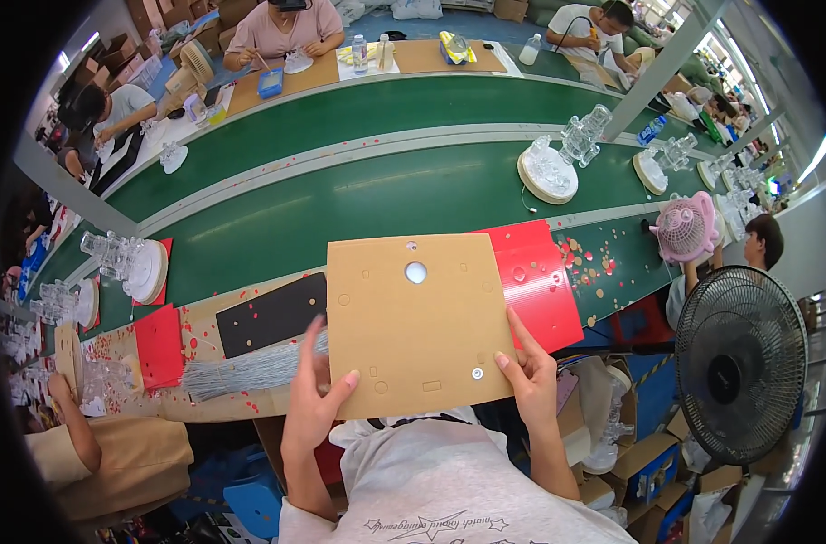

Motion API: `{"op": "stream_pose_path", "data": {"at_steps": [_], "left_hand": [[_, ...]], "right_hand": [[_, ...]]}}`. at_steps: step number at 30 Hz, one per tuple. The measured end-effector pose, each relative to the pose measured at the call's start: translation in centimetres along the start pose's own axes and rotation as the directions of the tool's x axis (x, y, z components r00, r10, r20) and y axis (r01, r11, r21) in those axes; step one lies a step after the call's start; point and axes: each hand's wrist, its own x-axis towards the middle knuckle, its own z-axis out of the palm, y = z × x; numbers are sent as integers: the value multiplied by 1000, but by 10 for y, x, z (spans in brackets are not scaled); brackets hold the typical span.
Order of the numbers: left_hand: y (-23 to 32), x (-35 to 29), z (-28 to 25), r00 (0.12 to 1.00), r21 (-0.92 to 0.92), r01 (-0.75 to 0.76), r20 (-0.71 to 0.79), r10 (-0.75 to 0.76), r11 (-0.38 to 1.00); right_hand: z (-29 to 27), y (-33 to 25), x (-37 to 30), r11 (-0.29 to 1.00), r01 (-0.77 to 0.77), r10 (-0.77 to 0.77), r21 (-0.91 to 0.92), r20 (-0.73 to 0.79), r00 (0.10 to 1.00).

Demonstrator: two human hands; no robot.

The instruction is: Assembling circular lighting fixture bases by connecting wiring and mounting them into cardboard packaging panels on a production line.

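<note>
Here, our left hand (315, 392) and right hand (531, 379) are apart, clamped on opposite edges of a brown board (417, 331) before our shirt (431, 471). To its left, we see a black sheet (272, 315) beside wires (248, 375).

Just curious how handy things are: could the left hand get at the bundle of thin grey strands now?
Probably yes: the bundle of thin grey strands lies close beside the left hand, mostly uncovered. But that hand holds the cardboard panel, so it would likely need to let go first.
</note>
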Motion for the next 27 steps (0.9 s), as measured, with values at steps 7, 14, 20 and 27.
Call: {"op": "stream_pose_path", "data": {"at_steps": [7,14,20,27], "left_hand": [[15,56,-1,977,-97,-202,46,207,975],[6,61,10,978,-10,-205,40,205,979],[4,60,15,978,-7,-207,9,207,978],[9,55,22,975,-46,-220,16,221,974]], "right_hand": [[-4,18,-13,988,62,-62,-143,5,998],[-19,-1,-17,965,50,-38,-257,53,998],[-14,-23,25,633,349,-373,-691,122,920],[-10,-5,56,792,308,-198,-527,256,946]]}}
